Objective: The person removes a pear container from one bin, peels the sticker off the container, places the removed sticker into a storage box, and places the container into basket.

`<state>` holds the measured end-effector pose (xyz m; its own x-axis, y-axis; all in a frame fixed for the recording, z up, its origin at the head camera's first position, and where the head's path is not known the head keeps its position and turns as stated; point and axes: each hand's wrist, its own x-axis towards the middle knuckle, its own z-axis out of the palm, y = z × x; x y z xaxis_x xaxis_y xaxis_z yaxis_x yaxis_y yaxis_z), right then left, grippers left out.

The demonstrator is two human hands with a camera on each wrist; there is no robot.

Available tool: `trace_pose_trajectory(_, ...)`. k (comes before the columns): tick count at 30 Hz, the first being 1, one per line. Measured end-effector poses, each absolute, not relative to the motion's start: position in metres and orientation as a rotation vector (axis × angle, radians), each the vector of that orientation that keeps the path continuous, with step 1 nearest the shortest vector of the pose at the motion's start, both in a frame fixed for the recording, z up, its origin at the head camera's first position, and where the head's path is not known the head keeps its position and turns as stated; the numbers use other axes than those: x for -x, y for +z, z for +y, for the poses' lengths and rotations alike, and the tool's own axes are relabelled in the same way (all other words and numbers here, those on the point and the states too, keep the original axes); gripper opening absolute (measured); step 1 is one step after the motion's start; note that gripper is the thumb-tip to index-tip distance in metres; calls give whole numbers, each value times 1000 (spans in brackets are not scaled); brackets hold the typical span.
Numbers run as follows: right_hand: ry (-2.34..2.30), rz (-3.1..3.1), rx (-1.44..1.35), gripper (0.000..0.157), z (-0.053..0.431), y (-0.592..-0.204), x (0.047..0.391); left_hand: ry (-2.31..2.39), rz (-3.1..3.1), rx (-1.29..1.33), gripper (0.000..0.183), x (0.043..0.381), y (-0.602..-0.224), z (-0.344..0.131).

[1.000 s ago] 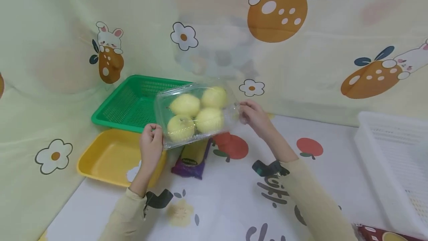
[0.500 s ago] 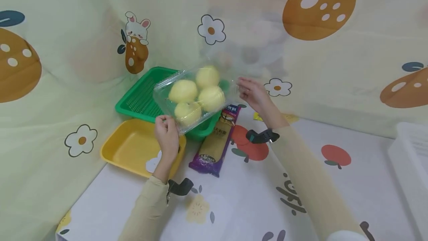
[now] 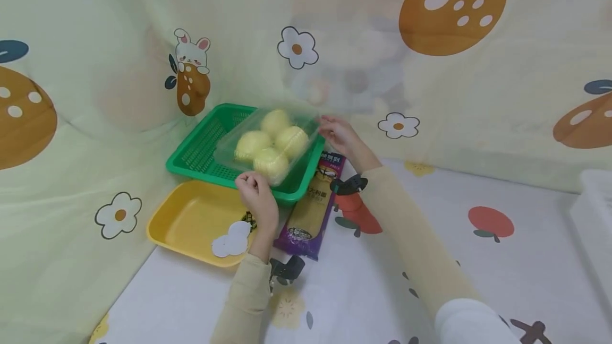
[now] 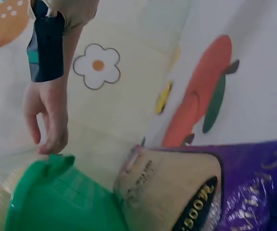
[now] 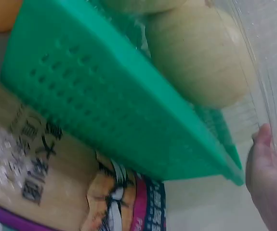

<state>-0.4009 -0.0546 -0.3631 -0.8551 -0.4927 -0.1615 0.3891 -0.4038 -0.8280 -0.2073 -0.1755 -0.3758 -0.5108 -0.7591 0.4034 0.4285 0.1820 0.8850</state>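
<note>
A clear plastic fruit box with several round yellow fruits inside is tilted over the green basket, partly within its rim. My left hand, fingers curled, grips the box's near corner; that hand is out of its own wrist view. At the far right edge my right hand pinches the box, and the right wrist view shows its thumb and fingers at the clear edge. The left wrist view also catches the right hand beside the basket's rim.
In front of the green basket stands a yellow tray, partly behind the left hand. A purple noodle packet lies close along the basket's right side. Part of a white basket shows at the right edge. A patterned curtain hangs behind.
Both hands have lowered the fruit box from above the table down into the green basket's opening. The head view has turned left, so the white basket has slid toward the right edge.
</note>
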Motion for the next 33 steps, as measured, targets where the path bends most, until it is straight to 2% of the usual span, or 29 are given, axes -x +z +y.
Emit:
trace_pose_trajectory(4,-2227,1304,217,48,-55,-404,446,-1494,-1571,-309,7,212,-391,-182)
trace_pose_trajectory(8,-2133,1550,266,50,-60,-433,485,-1468,-1655,-346,8,220,-406,-187)
trace_pose_trajectory(11,-1971,1884,244,52,-71,-424,482,-1500,-1763,-392,9,221,-403,-193)
trace_pose_trajectory(15,-1924,2125,308,43,-81,-422,475,-1550,-1986,-504,10,221,-393,-205)
trace_pose_trajectory(19,-1778,2336,283,37,-88,-396,450,-1578,-2170,-525,27,221,-385,-218)
trace_pose_trajectory(22,-1602,2483,314,35,-94,-398,460,-1610,-2243,-495,29,220,-379,-226)
trace_pose_trajectory(25,-1479,2621,398,34,-104,-448,520,-1636,-2308,-508,23,219,-372,-231)
trace_pose_trajectory(28,-1358,2772,444,34,-117,-515,582,-1655,-2359,-564,21,218,-369,-233)
trace_pose_trajectory(29,-1273,2826,444,34,-123,-530,594,-1656,-2369,-579,21,217,-369,-233)
trace_pose_trajectory(31,-1110,2931,484,24,-133,-552,608,-1662,-2362,-599,20,217,-372,-234)
trace_pose_trajectory(33,-973,3000,561,15,-143,-561,609,-1658,-2338,-601,19,215,-372,-234)
